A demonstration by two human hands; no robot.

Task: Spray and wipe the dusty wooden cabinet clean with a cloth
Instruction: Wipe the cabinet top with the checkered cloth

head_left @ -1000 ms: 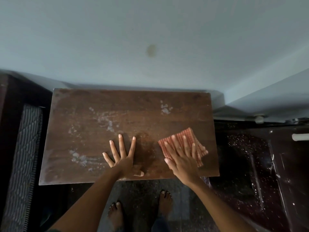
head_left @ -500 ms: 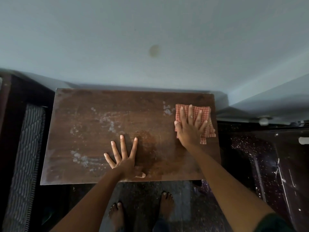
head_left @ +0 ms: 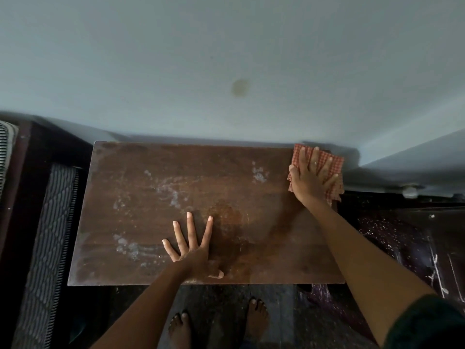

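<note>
Wooden cabinet [head_left: 226,172], dust-streaked top, right grip [head_left: 310,180] flat on checked cloth [head_left: 338,165], left grip [head_left: 193,253] splayed

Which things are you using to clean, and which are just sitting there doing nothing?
For the job: checked cloth, right hand pressing it, left hand flat on the wooden cabinet, white dusty smears.
Just there: patterned mat on the left, brown stain on the wall.

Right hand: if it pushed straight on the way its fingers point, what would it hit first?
Probably the wall behind the cabinet: the right hand presses the cloth at the top's far right corner, fingertips near the back edge. Any gap there is unclear.
</note>
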